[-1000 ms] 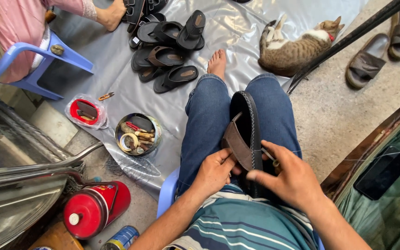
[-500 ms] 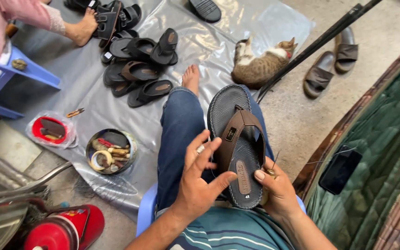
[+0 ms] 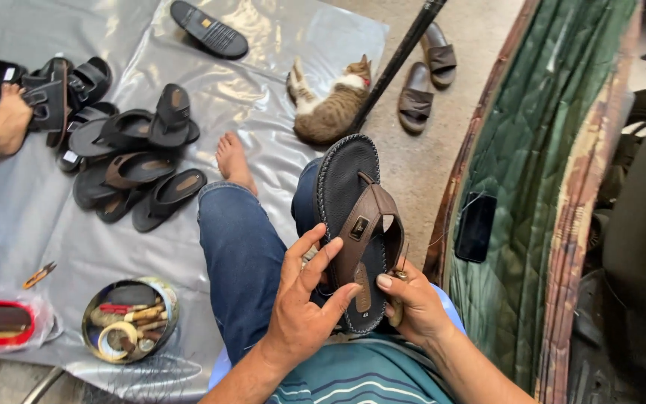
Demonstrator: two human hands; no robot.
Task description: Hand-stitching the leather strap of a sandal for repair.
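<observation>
Now 2 hands, left (image 3: 302,310) & right (image 3: 411,303), fingers half-curled, gripping stitched black leather sandal (image 3: 345,187) w/ brown strap (image 3: 368,224).

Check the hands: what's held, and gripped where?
Both hands hold one black sandal with a brown strap. The left hand grips its heel end from the left edge; the right hand grips the heel end's right edge, apparently pinching something thin, too small to identify.

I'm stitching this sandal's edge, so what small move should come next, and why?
Probably draw the thread taut with the right hand: it pinches what looks like a needle at the sandal rim while the left hand steadies the sole, face up across the lap.
</observation>
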